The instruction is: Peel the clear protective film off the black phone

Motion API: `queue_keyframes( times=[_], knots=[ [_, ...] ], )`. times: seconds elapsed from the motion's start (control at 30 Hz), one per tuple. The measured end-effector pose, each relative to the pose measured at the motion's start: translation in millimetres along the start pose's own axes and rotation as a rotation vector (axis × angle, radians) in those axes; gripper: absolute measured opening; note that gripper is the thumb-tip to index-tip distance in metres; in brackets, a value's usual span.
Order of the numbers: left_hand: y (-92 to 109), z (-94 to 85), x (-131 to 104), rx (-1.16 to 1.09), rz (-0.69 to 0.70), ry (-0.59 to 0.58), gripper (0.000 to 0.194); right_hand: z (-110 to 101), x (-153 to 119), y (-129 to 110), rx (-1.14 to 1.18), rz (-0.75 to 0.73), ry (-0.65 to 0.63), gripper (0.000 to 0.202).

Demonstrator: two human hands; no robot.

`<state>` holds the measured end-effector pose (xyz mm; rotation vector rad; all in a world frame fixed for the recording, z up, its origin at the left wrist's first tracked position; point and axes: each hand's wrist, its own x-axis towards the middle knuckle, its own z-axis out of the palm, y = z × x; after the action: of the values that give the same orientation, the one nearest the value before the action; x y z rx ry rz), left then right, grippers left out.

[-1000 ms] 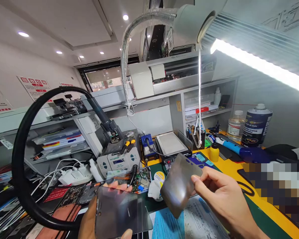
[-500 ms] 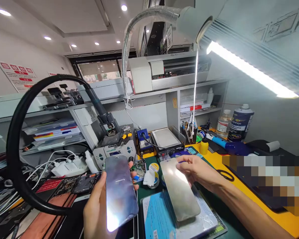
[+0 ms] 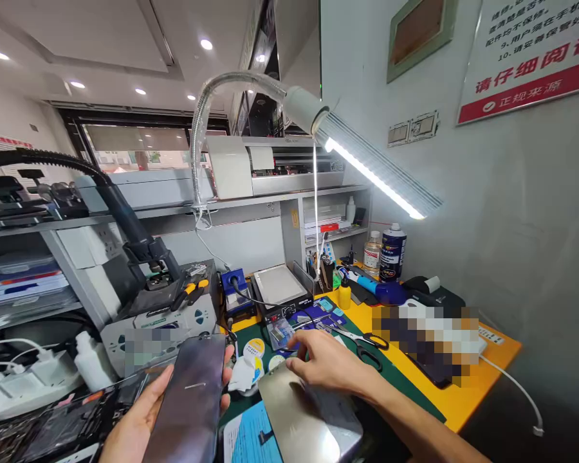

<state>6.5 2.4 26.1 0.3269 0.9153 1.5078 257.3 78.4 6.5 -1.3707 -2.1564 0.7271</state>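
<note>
My left hand point(image 3: 142, 411) is wrapped round a dark, glossy phone screen point(image 3: 193, 399), thumb on one side and fingertips on the other. The screen is tilted up and carries a short pale streak. My right hand point(image 3: 325, 360) is closed at the top edge of a shiny, phone-shaped metal plate point(image 3: 296, 418), thumb and fingers pinching there. The plate slants over a blue and white box point(image 3: 241, 427), which it partly hides. A small black piece shows on the box beside the plate.
Black scissors point(image 3: 369, 350) lie on the green mat beyond my right hand. A yellow bottle point(image 3: 344, 294), a flat heating plate point(image 3: 280, 286) and a soldering stand point(image 3: 236, 292) stand behind. Round tins with white tissue point(image 3: 244, 374) sit between my hands. A lit lamp point(image 3: 376, 177) hangs above.
The view has swung to the right, showing more wall and table there. The metal plate has come lower and nearer, with my right hand still at its top edge. My left hand keeps the screen.
</note>
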Motion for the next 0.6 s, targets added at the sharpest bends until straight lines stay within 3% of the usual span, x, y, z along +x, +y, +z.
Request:
queue_keyframes(
  times=[0.13,0.27,0.37,0.47,0.6],
  knots=[
    [15.2,17.7,-5.0,0.150,0.059,-0.017,0.043,-49.5,0.3,16.7,-0.071,0.024,0.075,0.023],
    [35.3,18.4,2.2,0.123,0.083,-0.124,0.048,-86.4,-3.9,39.8,-0.084,0.070,0.100,0.035],
    [46.0,10.7,10.7,-0.051,0.087,-0.215,0.050,-82.8,-12.2,43.2,-0.033,0.058,-0.029,0.030],
    [50.1,1.0,18.2,-0.097,0.099,-0.209,0.050,-70.2,-18.3,30.4,0.028,0.030,-0.164,0.025],
    [48.7,-11.8,25.3,-0.089,0.086,-0.165,0.051,-70.8,-15.0,1.0,0.016,-0.035,-0.166,0.028]
  ],
)
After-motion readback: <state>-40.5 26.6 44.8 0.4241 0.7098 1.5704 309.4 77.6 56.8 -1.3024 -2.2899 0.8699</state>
